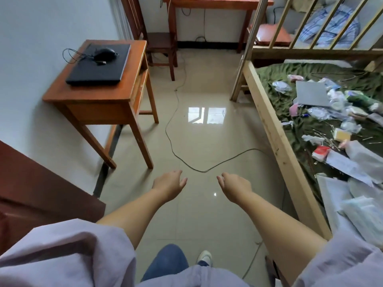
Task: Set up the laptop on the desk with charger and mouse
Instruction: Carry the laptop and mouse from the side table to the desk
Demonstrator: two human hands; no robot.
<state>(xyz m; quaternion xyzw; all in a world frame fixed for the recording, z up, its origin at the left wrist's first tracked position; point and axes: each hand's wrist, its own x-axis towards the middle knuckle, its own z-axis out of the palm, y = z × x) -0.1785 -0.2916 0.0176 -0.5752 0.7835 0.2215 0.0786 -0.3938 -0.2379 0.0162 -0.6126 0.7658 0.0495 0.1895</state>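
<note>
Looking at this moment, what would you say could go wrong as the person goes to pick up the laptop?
1. The mouse lies loose on the closed laptop; lifting the laptop at a tilt could send it sliding off.
2. The mouse cable loops past the laptop's edge over the small table and might snag.
3. A cord snakes across the floor between the person's empty hands (left hand, right hand) and the table: a likely trip hazard.

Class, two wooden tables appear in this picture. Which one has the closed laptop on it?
The small wooden table by the left wall. The closed black laptop, a mouse on its lid, rests there; the far desk stands against the back wall.
</note>
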